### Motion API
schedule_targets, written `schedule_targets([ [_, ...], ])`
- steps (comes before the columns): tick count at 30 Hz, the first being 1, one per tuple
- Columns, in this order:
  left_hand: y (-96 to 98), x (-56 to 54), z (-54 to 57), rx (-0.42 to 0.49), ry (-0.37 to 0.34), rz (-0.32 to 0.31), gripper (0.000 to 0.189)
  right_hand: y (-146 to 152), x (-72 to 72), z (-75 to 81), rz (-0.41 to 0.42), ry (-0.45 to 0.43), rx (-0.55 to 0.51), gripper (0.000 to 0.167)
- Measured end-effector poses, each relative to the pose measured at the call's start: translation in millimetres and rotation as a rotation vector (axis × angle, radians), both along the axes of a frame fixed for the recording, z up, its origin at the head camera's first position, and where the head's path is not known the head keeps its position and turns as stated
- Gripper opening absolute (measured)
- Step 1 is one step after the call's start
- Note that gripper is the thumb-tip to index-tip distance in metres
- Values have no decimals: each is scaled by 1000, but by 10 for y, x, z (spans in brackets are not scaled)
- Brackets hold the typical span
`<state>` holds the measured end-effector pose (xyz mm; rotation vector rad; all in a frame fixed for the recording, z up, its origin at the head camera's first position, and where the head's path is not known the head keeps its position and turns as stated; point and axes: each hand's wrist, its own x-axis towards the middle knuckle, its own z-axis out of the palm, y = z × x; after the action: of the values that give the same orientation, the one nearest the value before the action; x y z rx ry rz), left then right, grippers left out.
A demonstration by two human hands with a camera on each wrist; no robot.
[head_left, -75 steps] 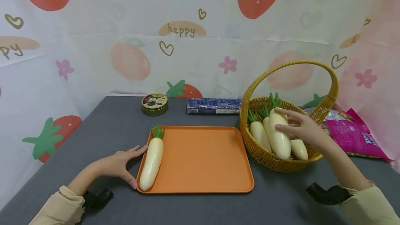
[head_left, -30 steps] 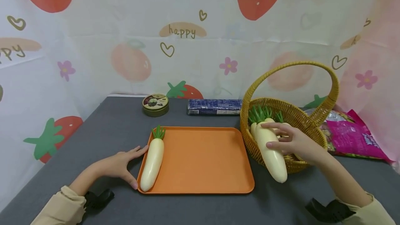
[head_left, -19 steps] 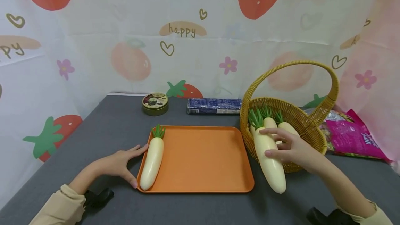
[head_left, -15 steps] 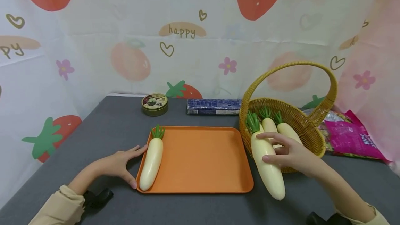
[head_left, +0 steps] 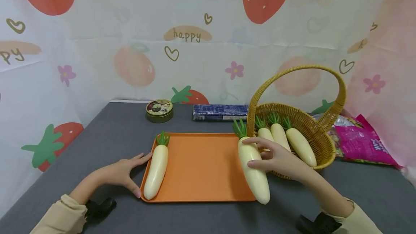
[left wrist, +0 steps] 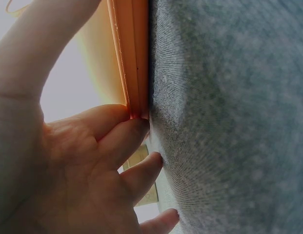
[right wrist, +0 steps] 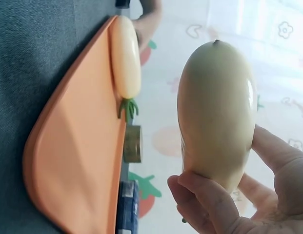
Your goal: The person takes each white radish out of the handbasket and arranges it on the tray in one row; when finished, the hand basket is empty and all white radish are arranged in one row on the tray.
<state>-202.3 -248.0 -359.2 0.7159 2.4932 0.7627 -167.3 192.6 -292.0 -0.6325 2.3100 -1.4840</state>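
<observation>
On the right hand [head_left: 281, 160], the fingers curl round a white radish [head_left: 255, 183], parted only by its thickness. It is in the air right of centre in the head frame, tilted, leaves to the upper left, over the right edge of the orange tray [head_left: 201, 169]. The left hand [head_left: 118, 172] has spread fingers that grip nothing and touch the tray's left rim, just inside which lies 1 resting radish [head_left: 156, 172]. At right, a wicker basket [head_left: 321, 143] holds 3 more radishes [head_left: 302, 147]. Beyond the tray, a tin [head_left: 159, 111] and a blue packet [head_left: 221, 112] sit on the tabletop [head_left: 208, 221].

The step in hand looks like carrying the held radish across; the next move probably calls for shifting it farther left, then lowering it gently onto the bare tray.
</observation>
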Motion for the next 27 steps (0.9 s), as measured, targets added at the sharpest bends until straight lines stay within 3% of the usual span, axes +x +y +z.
schedule_targets([
  [14, -15, 2, -3, -2, 8, 3, 108, -409, -270, -93, 49, -36, -53, 58],
  [27, -8, 1, 5, -8, 8, 5, 108, -615, -339, -151, 64, -59, -74, 57],
])
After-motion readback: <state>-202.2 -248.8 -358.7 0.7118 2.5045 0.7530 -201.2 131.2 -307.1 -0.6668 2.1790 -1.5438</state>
